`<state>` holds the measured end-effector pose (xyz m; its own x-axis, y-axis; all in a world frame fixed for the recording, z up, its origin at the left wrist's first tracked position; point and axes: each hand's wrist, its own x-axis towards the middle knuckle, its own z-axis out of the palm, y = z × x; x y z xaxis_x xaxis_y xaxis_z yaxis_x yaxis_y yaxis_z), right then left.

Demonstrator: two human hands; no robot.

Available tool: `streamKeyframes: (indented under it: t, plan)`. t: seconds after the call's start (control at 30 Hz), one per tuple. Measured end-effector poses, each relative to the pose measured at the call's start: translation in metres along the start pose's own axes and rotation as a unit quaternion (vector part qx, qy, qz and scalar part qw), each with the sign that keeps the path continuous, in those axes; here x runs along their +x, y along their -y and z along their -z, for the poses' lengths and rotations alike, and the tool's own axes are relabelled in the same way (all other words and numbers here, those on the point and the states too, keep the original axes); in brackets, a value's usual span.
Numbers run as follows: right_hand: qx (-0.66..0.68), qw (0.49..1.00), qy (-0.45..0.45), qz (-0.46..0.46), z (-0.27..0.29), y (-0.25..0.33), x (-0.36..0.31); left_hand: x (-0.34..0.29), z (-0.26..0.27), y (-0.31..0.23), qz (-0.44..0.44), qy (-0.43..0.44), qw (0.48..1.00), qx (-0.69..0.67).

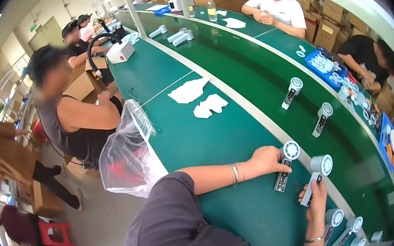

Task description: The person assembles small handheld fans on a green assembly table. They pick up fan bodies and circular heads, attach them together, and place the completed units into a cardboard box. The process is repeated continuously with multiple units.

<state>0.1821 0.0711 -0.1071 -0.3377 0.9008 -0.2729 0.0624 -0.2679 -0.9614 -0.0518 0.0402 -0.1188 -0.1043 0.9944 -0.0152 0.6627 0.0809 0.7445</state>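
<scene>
My left hand (265, 161) grips a light grey handheld fan (282, 179) just below its round head, near the metal rail of the belt. The fan's handle lies open along its length, and dark parts show inside it. In my right hand (316, 198) is a second grey handheld fan (320, 165), held by the handle with its round head pointing away from me. My right thumb lies along that handle. Several similar fans (353, 224) are grouped by my right forearm, partly cut off by the picture's edge.
On the green belt (237, 133) lie two more open fans (292, 92), with others farther off. White sheets (188, 91) and a clear plastic bag (129, 150) are to my left. A person in a dark sleeveless top (85, 118) sits beside the bag. Blue trays of parts (321, 62) line the far side.
</scene>
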Motion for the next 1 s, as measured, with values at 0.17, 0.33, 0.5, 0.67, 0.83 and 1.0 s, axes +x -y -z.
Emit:
streamKeyframes:
  t: [0.17, 0.33, 0.5, 0.67, 0.83, 1.0]
  plan:
    - [0.009, 0.998, -0.044, 0.040, -0.010, -0.014, 0.008, 0.003, -0.018, -0.007, 0.023, -0.034, 0.998, -0.045]
    - [0.077, 0.993, -0.076, 0.053, -0.016, -0.023, 0.012, 0.003, -0.033, -0.015, -0.004, -0.085, 0.996, -0.029]
    - [0.073, 0.992, -0.072, 0.078, -0.012, -0.031, 0.015, 0.011, -0.046, -0.009, -0.051, -0.112, 0.992, -0.036]
    - [0.104, 0.991, -0.047, 0.069, -0.029, -0.019, 0.008, -0.002, -0.045, -0.009, 0.036, -0.051, 0.913, -0.404]
    - [0.129, 0.991, -0.019, 0.042, -0.035, -0.022, 0.013, -0.006, -0.060, -0.007, 0.028, -0.094, 0.870, -0.484]
    - [0.116, 0.991, -0.022, 0.061, -0.041, -0.029, 0.013, -0.011, -0.049, -0.005, 0.015, -0.035, 0.859, -0.511]
